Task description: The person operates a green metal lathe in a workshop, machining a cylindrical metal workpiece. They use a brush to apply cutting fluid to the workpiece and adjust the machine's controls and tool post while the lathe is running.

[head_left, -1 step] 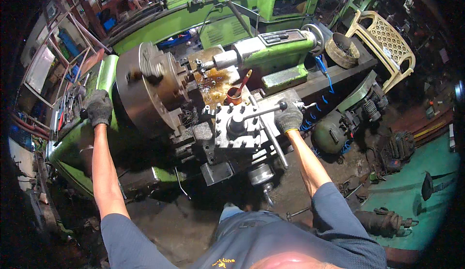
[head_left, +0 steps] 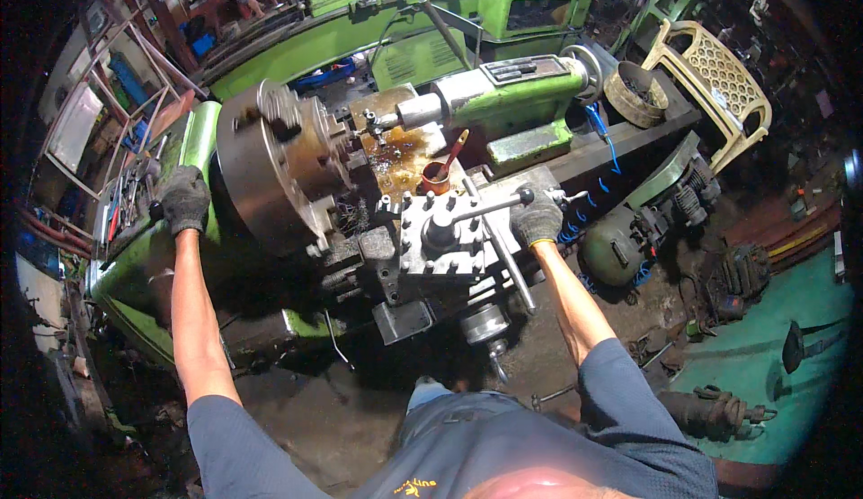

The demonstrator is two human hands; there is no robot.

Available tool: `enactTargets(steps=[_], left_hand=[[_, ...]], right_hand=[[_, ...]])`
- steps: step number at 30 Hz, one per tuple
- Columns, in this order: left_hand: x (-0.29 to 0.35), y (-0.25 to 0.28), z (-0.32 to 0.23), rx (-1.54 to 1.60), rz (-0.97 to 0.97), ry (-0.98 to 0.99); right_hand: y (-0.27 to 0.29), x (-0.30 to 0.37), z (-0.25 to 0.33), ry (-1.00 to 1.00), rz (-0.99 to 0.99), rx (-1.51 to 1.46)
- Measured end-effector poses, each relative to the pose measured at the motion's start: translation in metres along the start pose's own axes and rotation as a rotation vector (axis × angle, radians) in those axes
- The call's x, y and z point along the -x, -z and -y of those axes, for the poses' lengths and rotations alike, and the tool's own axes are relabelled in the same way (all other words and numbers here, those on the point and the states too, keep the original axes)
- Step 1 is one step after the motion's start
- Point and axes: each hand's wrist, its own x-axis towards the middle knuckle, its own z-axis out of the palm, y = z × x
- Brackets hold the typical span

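Note:
My left hand [head_left: 185,200], in a dark grey work glove, is closed round a black-knobbed lever [head_left: 156,210] on the green lathe headstock [head_left: 200,139]. Just right of it is the big steel chuck [head_left: 256,171] with stepped jaws. My right hand [head_left: 538,220], gloved too, is curled over the slide beside the tool post [head_left: 440,243]; its fingers hide what they grip. The tool post's clamp lever [head_left: 490,207] ends in a black ball close to that hand. Behind the post stands a reddish-brown cup [head_left: 436,179] with a brush [head_left: 457,147] leaning in it.
The green tailstock [head_left: 508,94] with its handwheel [head_left: 584,72] is on the far side. A bowl-like metal container [head_left: 636,93] and a beige plastic chair [head_left: 710,81] stand at the right. An air compressor [head_left: 616,252] sits below them. Hand tools [head_left: 135,189] lie left of the headstock.
The chuck has turned and its jaws look sharper now, where they were smeared by motion before. Both hands stay where they were.

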Motion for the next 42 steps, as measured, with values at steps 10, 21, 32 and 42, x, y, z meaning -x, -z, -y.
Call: enactTargets(steps=[10,21,32,42], left_hand=[[-0.002,0.0,-0.006,0.031,-0.051,-0.021],[0.0,-0.004,0.002,-0.014,-0.041,-0.035],[-0.002,-0.003,0.005,0.006,-0.027,-0.05],[-0.001,-0.006,0.006,0.066,-0.07,-0.057]], right_hand=[[-0.006,-0.001,-0.005,-0.009,-0.013,-0.032],[-0.004,-0.002,0.0,-0.036,0.014,-0.033],[-0.004,-0.003,-0.002,-0.001,-0.005,-0.043],[-0.016,-0.005,-0.011,0.032,-0.026,-0.026]])
